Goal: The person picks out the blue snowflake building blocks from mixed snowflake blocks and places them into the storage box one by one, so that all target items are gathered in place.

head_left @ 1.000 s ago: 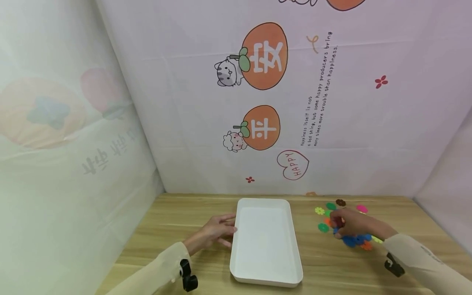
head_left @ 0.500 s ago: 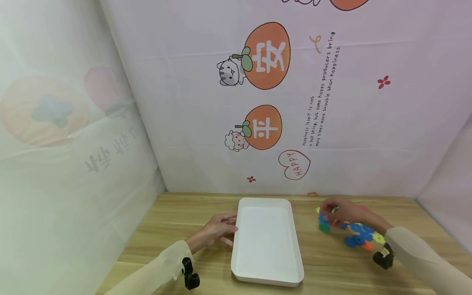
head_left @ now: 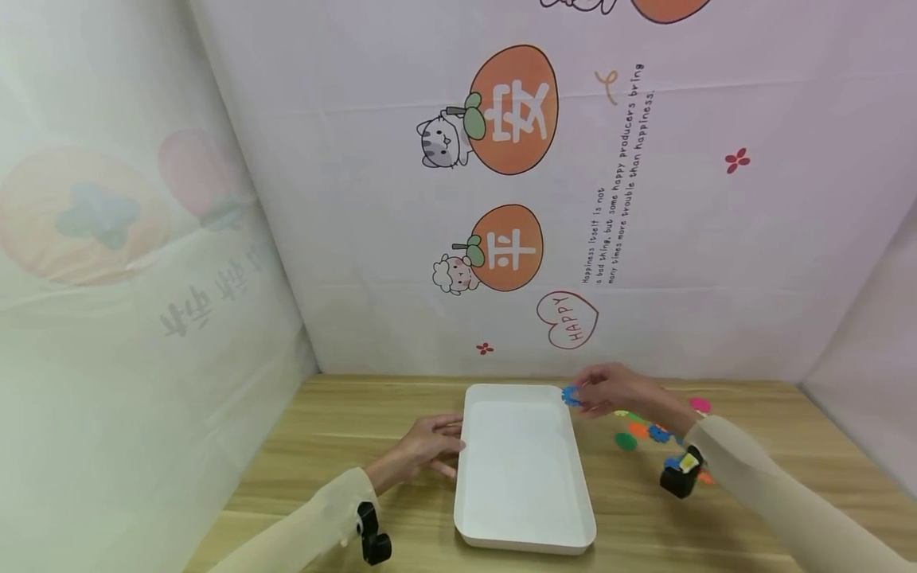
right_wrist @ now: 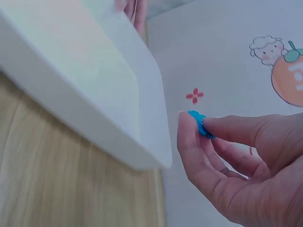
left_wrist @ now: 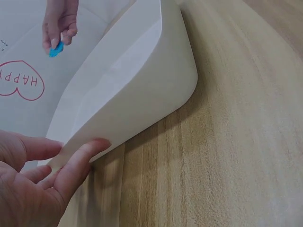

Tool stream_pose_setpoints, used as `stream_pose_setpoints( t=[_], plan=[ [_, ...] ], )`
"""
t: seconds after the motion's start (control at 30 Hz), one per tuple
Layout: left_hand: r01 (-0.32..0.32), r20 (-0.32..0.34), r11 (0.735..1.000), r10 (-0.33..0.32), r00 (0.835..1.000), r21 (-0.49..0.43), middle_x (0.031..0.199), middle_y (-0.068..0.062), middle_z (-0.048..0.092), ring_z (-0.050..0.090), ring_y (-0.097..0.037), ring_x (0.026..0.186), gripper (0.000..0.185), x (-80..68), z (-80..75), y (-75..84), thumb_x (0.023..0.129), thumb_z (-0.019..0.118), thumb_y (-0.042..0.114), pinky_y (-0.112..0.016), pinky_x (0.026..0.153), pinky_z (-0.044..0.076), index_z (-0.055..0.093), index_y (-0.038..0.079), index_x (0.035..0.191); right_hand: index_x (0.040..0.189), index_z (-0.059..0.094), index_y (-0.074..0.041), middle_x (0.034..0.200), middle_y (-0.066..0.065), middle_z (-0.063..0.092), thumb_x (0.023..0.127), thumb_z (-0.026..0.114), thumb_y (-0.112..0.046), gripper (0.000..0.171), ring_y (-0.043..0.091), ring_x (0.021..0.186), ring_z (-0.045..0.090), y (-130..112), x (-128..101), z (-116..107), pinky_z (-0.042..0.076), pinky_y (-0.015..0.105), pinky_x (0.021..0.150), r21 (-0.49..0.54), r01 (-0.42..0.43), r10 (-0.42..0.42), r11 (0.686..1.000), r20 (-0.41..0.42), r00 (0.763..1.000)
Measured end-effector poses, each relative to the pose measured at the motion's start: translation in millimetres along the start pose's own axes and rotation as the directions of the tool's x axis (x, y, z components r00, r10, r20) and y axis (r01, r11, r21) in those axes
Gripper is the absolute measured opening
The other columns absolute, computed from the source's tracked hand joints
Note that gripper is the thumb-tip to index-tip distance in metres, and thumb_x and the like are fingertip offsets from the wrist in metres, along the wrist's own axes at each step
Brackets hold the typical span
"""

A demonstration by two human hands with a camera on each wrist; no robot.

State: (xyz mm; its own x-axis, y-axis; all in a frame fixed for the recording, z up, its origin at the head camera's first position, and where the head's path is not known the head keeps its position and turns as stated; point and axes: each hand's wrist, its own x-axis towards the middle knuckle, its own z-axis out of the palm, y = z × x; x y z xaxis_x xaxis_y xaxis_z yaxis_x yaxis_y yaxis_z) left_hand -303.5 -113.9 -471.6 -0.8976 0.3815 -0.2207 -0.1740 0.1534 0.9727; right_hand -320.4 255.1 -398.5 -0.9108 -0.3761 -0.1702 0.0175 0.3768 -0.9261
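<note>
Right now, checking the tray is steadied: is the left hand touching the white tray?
Touching. The left wrist view shows the left hand with fingertips resting against the white tray wall.

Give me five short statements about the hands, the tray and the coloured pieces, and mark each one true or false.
1. The right hand pinches a blue piece. True.
2. The white tray already holds several pieces. False: nothing shows inside it.
3. The left hand touches the tray's left side. True.
4. The loose pieces lie left of the tray. False: they lie to its right on the table.
5. The left hand grips a green piece. False: its fingers rest against the tray wall and hold nothing.
</note>
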Motion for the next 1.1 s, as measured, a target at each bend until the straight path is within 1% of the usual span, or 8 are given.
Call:
stream_pose_setpoints(
  t=[0.2,0.3,0.43,0.6,0.67,0.77,0.83,1.1],
  plan=[
    [-0.003,0.008,1.000,0.003,1.000,-0.005,0.153,-0.032,0.048,0.065,-0.040,0.124,0.065,2.3,3.7,1.8,0.096,0.068,-0.005,-0.036,0.065,0.069,0.042,-0.003,0.156,0.121,0.059,0.013,0.109,0.027,0.072,0.103,0.062,-0.004,0.026,0.029,0.094,0.076,-9,24,20,0.065,0.050,0.094,0.020,-0.002,0.002,1.000,-0.017,1.000],
    [-0.014,0.017,1.000,0.014,1.000,0.006,0.153,-0.031,0.049,0.066,-0.040,0.123,0.066,3.7,5.8,2.6,0.095,0.068,-0.005,-0.035,0.063,0.069,0.042,-0.003,0.156,0.120,0.060,0.013,0.106,0.026,0.073,0.101,0.064,-0.002,0.024,0.027,0.091,0.076,-3,38,27,0.067,0.047,0.091,0.078,0.001,0.001,0.997,-0.020,1.000],
    [-0.009,0.043,1.000,0.009,0.999,0.011,0.154,-0.031,0.047,0.067,-0.040,0.122,0.069,4.1,4.3,-0.8,0.096,0.069,-0.002,-0.035,0.063,0.069,0.039,-0.002,0.158,0.114,0.060,0.011,0.097,0.018,0.075,0.099,0.064,0.003,0.017,0.020,0.084,0.075,8,54,35,0.069,0.039,0.085,0.169,-0.012,0.007,0.986,0.029,1.000],
    [-0.002,0.037,1.000,0.002,0.999,-0.012,0.157,-0.031,0.045,0.067,-0.038,0.122,0.071,8.0,-1.5,-4.4,0.099,0.068,0.004,-0.039,0.067,0.070,0.034,-0.002,0.160,0.111,0.063,0.008,0.098,0.019,0.076,0.101,0.063,-0.001,0.013,0.023,0.084,0.076,4,67,43,0.069,0.037,0.084,0.138,-0.035,0.029,0.990,0.047,0.998],
    [-0.007,0.030,1.000,0.008,1.000,-0.020,0.157,-0.032,0.044,0.067,-0.039,0.122,0.071,9.3,-3.4,-3.9,0.099,0.068,0.005,-0.040,0.068,0.070,0.033,-0.003,0.160,0.113,0.064,0.009,0.100,0.022,0.075,0.102,0.063,-0.003,0.016,0.025,0.086,0.077,-3,70,49,0.069,0.038,0.084,0.104,-0.067,0.066,0.992,0.013,0.998],
    [-0.006,0.027,1.000,0.007,1.000,-0.021,0.157,-0.032,0.044,0.067,-0.039,0.122,0.072,10.8,-4.5,-2.1,0.098,0.070,0.004,-0.041,0.069,0.070,0.034,-0.003,0.160,0.114,0.065,0.009,0.101,0.022,0.075,0.102,0.063,-0.004,0.017,0.028,0.087,0.077,-6,77,55,0.069,0.038,0.083,0.103,-0.122,0.126,0.987,-0.028,0.992],
    [-0.003,0.022,1.000,0.003,1.000,-0.016,0.156,-0.033,0.044,0.067,-0.040,0.122,0.072,12.1,-4.3,-1.9,0.097,0.071,0.003,-0.041,0.068,0.069,0.036,-0.003,0.159,0.116,0.066,0.009,0.101,0.021,0.076,0.102,0.064,-0.004,0.019,0.027,0.088,0.077,-12,76,63,0.068,0.039,0.086,0.099,-0.150,0.156,0.984,-0.056,0.986],
    [0.007,-0.006,1.000,-0.007,1.000,0.017,0.155,-0.031,0.048,0.069,-0.039,0.119,0.069,13.0,-1.0,-1.1,0.096,0.071,0.000,-0.040,0.064,0.069,0.040,-0.001,0.158,0.112,0.066,0.013,0.099,0.024,0.076,0.098,0.067,0.002,0.017,0.028,0.085,0.077,-4,94,93,0.068,0.043,0.086,0.124,-0.150,0.160,0.981,-0.075,0.984]
  ],
)
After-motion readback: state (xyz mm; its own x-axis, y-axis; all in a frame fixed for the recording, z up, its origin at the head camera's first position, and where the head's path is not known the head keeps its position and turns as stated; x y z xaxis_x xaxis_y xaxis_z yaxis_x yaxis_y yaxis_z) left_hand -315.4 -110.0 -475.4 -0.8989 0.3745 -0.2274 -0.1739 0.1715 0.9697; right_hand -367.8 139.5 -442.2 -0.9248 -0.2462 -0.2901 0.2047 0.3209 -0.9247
